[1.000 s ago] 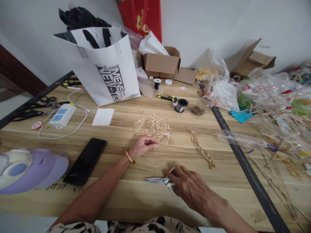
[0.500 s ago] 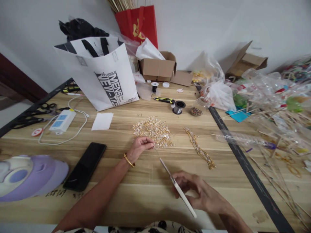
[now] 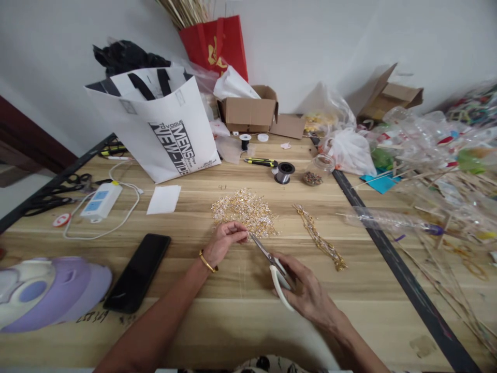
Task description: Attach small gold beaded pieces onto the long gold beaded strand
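While I look down through the head camera, a tangled, glittering heap point(image 3: 243, 207) of thin gold and clear, glassy pieces lies at the middle of the wood-grain desk point(image 3: 217, 326). My left hand point(image 3: 227, 239), a smooth gold bangle point(image 3: 207, 263) at its wrist, pinches narrow at the heap's near edge, covering some of it; what sits between the fingers is too small to tell. My right hand point(image 3: 306, 287) grips scissors point(image 3: 273, 260) with white loop handles, their slim metal blades pointing into that pinch. Right of the heap lies a slender gold bundle point(image 3: 319, 238). Toward the desk's near left corner I see a flat black phone point(image 3: 139, 272) and a rounded purple-and-white object point(image 3: 72, 292). Nearer the far edge stand a wire-wound spool point(image 3: 284, 173) and a stiff white bag point(image 3: 171, 124), which blocks my view behind it. Crumpled clear plastic point(image 3: 421, 127) crowds the right side.
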### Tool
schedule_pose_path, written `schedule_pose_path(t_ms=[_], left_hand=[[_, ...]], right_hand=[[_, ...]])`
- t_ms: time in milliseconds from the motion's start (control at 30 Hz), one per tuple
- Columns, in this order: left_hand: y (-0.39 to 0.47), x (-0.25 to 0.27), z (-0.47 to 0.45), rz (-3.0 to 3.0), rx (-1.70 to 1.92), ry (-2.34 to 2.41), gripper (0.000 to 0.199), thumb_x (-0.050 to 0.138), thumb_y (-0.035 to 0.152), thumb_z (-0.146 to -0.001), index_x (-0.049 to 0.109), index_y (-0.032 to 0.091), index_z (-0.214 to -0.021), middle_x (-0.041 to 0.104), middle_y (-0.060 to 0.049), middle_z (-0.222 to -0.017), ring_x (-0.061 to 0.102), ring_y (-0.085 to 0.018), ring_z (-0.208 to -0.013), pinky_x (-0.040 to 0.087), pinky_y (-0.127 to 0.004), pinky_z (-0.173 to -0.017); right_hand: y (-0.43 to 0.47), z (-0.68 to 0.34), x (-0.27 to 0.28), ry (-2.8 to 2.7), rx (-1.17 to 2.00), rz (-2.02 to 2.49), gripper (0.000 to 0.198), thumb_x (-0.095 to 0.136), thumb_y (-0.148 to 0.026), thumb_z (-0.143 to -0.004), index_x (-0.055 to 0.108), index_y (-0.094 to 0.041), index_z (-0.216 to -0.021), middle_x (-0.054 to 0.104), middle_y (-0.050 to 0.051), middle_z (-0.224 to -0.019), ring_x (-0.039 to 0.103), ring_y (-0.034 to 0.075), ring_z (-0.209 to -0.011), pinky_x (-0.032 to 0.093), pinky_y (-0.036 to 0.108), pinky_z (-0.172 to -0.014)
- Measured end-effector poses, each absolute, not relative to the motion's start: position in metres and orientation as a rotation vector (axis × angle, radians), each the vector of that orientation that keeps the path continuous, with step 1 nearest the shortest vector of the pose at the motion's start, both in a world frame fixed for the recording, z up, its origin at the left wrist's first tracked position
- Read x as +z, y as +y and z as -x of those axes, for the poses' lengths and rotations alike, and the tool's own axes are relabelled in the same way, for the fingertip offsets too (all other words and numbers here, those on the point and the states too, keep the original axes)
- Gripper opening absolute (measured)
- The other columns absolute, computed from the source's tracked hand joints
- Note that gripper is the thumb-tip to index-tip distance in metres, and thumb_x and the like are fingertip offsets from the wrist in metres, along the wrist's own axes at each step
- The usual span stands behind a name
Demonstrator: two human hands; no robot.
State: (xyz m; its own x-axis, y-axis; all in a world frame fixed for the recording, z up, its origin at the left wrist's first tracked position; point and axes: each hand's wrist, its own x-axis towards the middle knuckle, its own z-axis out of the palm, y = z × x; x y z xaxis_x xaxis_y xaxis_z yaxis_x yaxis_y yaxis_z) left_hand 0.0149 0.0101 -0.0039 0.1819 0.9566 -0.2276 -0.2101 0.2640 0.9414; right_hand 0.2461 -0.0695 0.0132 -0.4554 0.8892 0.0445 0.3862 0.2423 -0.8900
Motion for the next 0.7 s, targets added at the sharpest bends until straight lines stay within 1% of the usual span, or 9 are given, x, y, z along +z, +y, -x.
schedule_pose_path(t_ms=[67, 133, 267, 433, 533, 700], left_hand=[[0.010, -0.004, -0.015, -0.930, 1.017, 1.031, 0.021, 0.075, 0.024, -0.062, 0.064, 0.011, -0.074, 0.064, -0.001, -0.065, 0.058, -0.010, -0.060, 0.046, -0.023, -0.062], [0.010, -0.004, -0.015, -0.924, 1.024, 1.013, 0.021, 0.075, 0.024, -0.062, 0.065, 0.011, -0.074, 0.064, 0.000, -0.065, 0.058, -0.010, -0.060, 0.046, -0.023, -0.062], [0.009, -0.003, -0.016, -0.896, 1.037, 0.989, 0.021, 0.076, 0.023, -0.061, 0.064, 0.010, -0.072, 0.064, 0.000, -0.064, 0.058, -0.009, -0.060, 0.045, -0.023, -0.061], [0.009, -0.002, -0.018, -0.843, 1.032, 0.954, 0.022, 0.078, 0.023, -0.059, 0.064, 0.010, -0.071, 0.063, 0.000, -0.063, 0.057, -0.009, -0.058, 0.044, -0.022, -0.059], [0.009, -0.004, -0.018, -0.816, 1.019, 0.936, 0.023, 0.078, 0.023, -0.058, 0.064, 0.010, -0.071, 0.063, 0.000, -0.063, 0.056, -0.009, -0.057, 0.044, -0.022, -0.058], [0.008, -0.007, -0.018, -0.825, 0.996, 0.934, 0.023, 0.078, 0.024, -0.059, 0.064, 0.010, -0.070, 0.063, 0.000, -0.063, 0.057, -0.009, -0.058, 0.043, -0.021, -0.058]], right_hand=[[-0.067, -0.248, 0.013, -2.022, 1.083, 1.165, 0.065, 0.066, -0.028, -0.076, 0.038, -0.027, -0.135, 0.051, 0.010, -0.126, 0.050, 0.027, -0.114, 0.043, 0.042, -0.095], [-0.065, -0.248, 0.015, -2.056, 1.068, 1.177, 0.066, 0.067, -0.029, -0.075, 0.038, -0.027, -0.135, 0.051, 0.010, -0.125, 0.051, 0.027, -0.112, 0.043, 0.042, -0.094], [-0.064, -0.246, 0.017, -2.084, 1.123, 1.226, 0.062, 0.069, -0.027, -0.073, 0.044, -0.025, -0.130, 0.057, 0.008, -0.114, 0.058, 0.023, -0.098, 0.049, 0.034, -0.084], [-0.064, -0.240, 0.016, -2.043, 1.147, 1.262, 0.054, 0.067, -0.023, -0.074, 0.049, -0.023, -0.125, 0.059, 0.007, -0.107, 0.061, 0.020, -0.087, 0.051, 0.029, -0.072], [-0.063, -0.237, 0.013, -2.068, 1.111, 1.267, 0.051, 0.063, -0.021, -0.076, 0.049, -0.023, -0.125, 0.060, 0.007, -0.102, 0.062, 0.019, -0.082, 0.051, 0.028, -0.069], [-0.060, -0.234, 0.012, -2.103, 1.041, 1.273, 0.051, 0.060, -0.020, -0.078, 0.048, -0.022, -0.127, 0.061, 0.007, -0.100, 0.062, 0.018, -0.079, 0.051, 0.027, -0.068]])
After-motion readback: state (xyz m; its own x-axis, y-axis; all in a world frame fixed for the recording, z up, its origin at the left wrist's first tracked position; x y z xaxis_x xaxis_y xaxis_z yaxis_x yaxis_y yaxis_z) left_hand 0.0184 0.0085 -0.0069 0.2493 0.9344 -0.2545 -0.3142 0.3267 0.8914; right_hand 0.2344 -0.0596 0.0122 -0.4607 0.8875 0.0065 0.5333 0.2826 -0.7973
